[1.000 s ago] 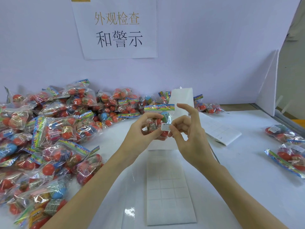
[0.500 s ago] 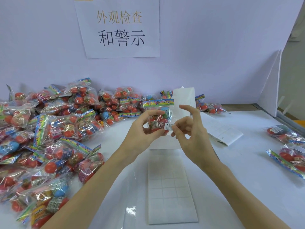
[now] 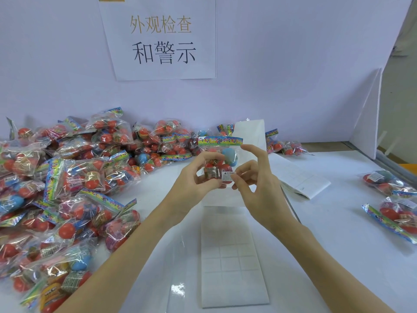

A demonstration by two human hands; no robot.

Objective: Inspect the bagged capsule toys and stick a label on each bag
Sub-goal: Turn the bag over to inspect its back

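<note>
Above the table's middle, my left hand (image 3: 195,177) grips a clear bag of red and blue capsule toys (image 3: 222,158) with a colourful header card. My right hand (image 3: 255,184) pinches a small white warning label (image 3: 227,175) against the bag's front, with its index finger raised. Under the hands lies a label sheet (image 3: 232,258), its upper squares bare. A big heap of bagged capsule toys (image 3: 67,177) fills the left side. Two bags bearing labels (image 3: 392,197) lie at the right.
Another label sheet (image 3: 300,177) lies folded to the right of my hands, and a white sheet (image 3: 250,132) stands behind them. A paper sign (image 3: 161,37) hangs on the back wall. A white side panel (image 3: 370,114) stands at the right.
Both hands stayed nearly in place. The label now sits flatter against the bag's front under my right thumb, and the bag has turned slightly to show a blue capsule.
</note>
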